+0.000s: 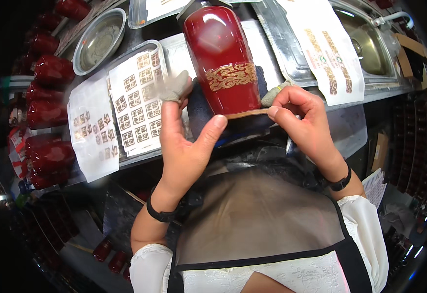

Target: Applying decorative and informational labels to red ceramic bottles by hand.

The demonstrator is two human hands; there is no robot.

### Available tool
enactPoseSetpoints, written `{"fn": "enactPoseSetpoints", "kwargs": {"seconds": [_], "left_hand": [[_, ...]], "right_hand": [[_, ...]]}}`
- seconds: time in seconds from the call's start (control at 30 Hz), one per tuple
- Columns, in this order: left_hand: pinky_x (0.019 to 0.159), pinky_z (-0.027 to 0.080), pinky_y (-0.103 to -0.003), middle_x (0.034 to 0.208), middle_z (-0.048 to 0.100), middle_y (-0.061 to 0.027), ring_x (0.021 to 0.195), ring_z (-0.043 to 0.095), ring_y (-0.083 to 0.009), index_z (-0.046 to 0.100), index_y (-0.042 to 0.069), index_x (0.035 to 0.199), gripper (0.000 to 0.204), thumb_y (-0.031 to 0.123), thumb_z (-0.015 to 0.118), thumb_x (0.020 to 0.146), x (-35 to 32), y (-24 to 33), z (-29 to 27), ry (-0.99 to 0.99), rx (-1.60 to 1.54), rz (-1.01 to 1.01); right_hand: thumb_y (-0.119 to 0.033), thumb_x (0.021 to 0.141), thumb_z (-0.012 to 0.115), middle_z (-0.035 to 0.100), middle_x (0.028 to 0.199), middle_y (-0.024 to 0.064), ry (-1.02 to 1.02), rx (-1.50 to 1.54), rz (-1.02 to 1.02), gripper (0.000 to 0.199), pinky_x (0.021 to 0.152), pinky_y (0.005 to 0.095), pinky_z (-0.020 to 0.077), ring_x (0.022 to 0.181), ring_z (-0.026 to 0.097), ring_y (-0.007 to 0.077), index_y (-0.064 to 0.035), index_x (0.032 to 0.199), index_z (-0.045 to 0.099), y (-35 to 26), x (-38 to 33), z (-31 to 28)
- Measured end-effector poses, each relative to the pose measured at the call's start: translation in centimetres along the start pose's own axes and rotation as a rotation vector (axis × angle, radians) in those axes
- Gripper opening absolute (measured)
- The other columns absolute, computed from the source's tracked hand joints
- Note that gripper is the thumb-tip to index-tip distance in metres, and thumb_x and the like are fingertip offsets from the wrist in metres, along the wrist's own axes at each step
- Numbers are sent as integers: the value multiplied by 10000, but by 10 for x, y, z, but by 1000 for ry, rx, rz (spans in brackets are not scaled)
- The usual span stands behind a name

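A glossy dark red jar (218,44) lies on its side on a dark blue cloth (201,105), its base toward me. A gold patterned band (231,77) runs across its lower body. A thin tan strip (247,114) lies along the base edge. My right hand (304,117) pinches at the strip's right end between thumb and fingers. At the jar's left, my left hand (186,141) is open, thumb apart from the fingers, its thumb tip near the base. Blurred grey material (176,87) covers its upper fingers; a similar grey piece (274,94) is beside my right fingers.
Sheets of dark square decals (137,97) lie on a metal tray at left, under a metal bowl (100,41). A sheet with gold decal strips (321,49) lies at right, beside a sink (370,49). Several red jars (52,112) stand along the left.
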State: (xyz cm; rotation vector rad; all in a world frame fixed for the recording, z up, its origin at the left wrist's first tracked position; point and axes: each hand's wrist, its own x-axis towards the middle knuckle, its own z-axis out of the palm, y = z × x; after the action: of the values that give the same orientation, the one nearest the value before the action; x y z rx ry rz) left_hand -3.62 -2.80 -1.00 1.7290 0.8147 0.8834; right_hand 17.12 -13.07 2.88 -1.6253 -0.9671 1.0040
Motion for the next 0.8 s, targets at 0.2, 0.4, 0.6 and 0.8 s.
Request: {"fn": "enactPoseSetpoints", "kwargs": {"seconds": [0.2, 0.4, 0.6, 0.8], "left_hand": [[1127, 314, -383, 1376, 489, -165, 1309, 446, -256, 387, -64, 1428, 716, 166, 760, 862, 6, -1, 16, -8, -156, 15], [1116, 320, -400, 1369, 506, -176, 1327, 437, -304, 456, -30, 1404, 673, 94, 757, 815, 12, 21, 14, 20, 49, 214], [1104, 257, -506, 961, 708, -9, 1142, 540, -267, 610, 9, 1275, 493, 38, 728, 797, 21, 41, 26, -220, 399, 514], [1011, 331, -456, 875, 696, -23, 1018, 560, -256, 621, -3, 1233, 477, 18, 745, 772, 14, 39, 8, -176, 461, 520]], "right_hand": [[-54, 825, 687, 589, 803, 13, 17, 1, -6, 91, 627, 232, 431, 705, 525, 56, -6, 783, 622, -1, -4, 0], [-43, 805, 707, 603, 807, 50, 54, -210, -222, 70, 605, 257, 418, 707, 537, 107, -18, 788, 643, -4, -10, 0], [-47, 791, 722, 605, 777, 65, 100, -319, -499, 74, 572, 280, 393, 682, 533, 170, -21, 803, 653, -4, -13, -1], [-66, 798, 732, 602, 765, 37, 81, -239, -372, 82, 555, 267, 373, 651, 502, 132, -29, 804, 658, 2, -11, -6]]}}
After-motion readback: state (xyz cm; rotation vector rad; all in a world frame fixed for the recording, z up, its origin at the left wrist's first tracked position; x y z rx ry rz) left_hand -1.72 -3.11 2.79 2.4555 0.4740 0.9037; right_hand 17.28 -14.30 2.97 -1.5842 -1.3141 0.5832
